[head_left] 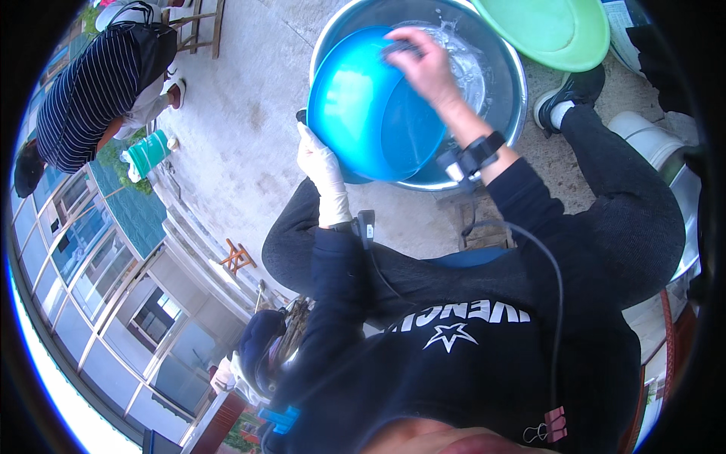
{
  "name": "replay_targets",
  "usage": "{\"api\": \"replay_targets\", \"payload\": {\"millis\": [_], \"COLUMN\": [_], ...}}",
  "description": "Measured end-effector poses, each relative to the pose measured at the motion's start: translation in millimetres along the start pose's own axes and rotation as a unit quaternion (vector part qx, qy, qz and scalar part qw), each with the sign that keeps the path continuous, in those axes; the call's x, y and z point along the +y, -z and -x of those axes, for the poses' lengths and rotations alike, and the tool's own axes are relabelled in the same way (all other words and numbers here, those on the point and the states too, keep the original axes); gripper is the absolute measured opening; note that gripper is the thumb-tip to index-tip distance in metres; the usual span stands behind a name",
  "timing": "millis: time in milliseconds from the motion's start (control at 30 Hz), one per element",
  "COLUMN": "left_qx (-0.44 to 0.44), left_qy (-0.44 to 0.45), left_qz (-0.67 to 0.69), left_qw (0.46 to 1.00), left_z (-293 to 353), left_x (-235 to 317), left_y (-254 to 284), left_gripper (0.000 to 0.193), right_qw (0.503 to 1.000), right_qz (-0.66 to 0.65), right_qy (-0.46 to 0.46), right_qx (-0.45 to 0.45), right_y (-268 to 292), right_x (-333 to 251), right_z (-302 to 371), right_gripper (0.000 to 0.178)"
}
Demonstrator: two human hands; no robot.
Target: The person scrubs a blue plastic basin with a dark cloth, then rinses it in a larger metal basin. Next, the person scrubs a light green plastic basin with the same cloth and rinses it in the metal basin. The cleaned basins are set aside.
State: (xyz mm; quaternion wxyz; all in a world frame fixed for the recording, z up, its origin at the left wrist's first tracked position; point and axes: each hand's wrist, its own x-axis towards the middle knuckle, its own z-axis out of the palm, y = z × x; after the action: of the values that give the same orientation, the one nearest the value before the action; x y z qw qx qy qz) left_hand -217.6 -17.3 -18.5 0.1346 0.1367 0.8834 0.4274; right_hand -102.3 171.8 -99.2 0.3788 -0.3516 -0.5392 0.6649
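A bright blue plastic basin (352, 106) is tilted over a large metal basin (520, 91) that has water and some suds in it. My left hand (321, 163), in a white glove, is closed on the blue basin's near left rim. Bare and slightly blurred, my right hand (429, 69) reaches over the blue basin's far right edge. Its fingers are closed round a dark grey scouring pad (401, 50), pressed at the rim; the pad's exact make is too smeared to tell.
Beyond the metal basin at the far right lies a light green basin (552, 30). White buckets (643, 136) stand right of my leg. At far left a person in a striped top (94, 91) bends near a green container (149, 153). A small wooden stool (237, 257) stands left.
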Motion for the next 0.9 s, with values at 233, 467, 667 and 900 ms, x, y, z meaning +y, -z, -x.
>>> {"api": "replay_targets", "payload": {"millis": [233, 467, 667, 900], "left_qx": [-0.013, 0.022, 0.046, 0.055], "left_qy": [-0.005, 0.007, 0.076, 0.168], "left_qz": [0.022, -0.049, -0.052, 0.078], "left_qw": [1.000, 0.999, 0.995, 0.981], "left_z": [-1, -10, -18, -15], "left_x": [0, -3, -5, 1], "left_y": [-6, 1, -2, 1], "left_gripper": [0.051, 0.056, 0.057, 0.062], "right_qw": [0.964, 0.918, 0.694, 0.885], "right_qz": [0.157, -0.111, -0.126, 0.352], "right_qy": [0.215, -0.343, -0.709, -0.101], "right_qx": [0.014, 0.166, 0.011, 0.288], "right_y": [-34, 37, 40, 62], "right_x": [-38, 111, 154, 163], "right_z": [31, 22, 119, 75], "right_gripper": [0.016, 0.038, 0.050, 0.033]}}
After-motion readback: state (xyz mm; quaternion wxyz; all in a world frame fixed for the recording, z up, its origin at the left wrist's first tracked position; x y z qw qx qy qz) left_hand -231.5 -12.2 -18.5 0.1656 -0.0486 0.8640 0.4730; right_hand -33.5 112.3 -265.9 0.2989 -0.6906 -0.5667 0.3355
